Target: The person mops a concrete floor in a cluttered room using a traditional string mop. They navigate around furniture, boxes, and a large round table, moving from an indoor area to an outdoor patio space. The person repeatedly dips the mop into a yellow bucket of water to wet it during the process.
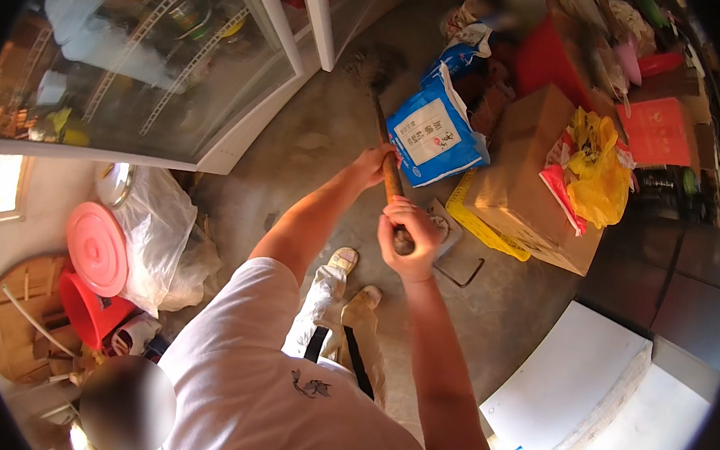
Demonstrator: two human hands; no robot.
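Both my hands grip the wooden handle of a mop [392, 179], which slants away from me over the floor. My left hand [372, 165] is wrapped round the shaft farther along. Nearer my body, my right hand [410, 236] is closed round the handle close to its rounded end. At the far end the dark, stringy mop head lies on the floor in shadow, and its shape is hard to make out. Just right of the shaft stands a blue and white bag [437, 134], close to my left hand.
A glass-doored cabinet [254, 124] with wire shelves stands at far left. Cardboard boxes [521, 166], a yellow plastic bag [598, 172] and a yellow crate [482, 228] crowd the right. Left lie a pink lid [98, 248], a red bucket [90, 305] and clear plastic bags [156, 234]. White panels [568, 368] stand lower right.
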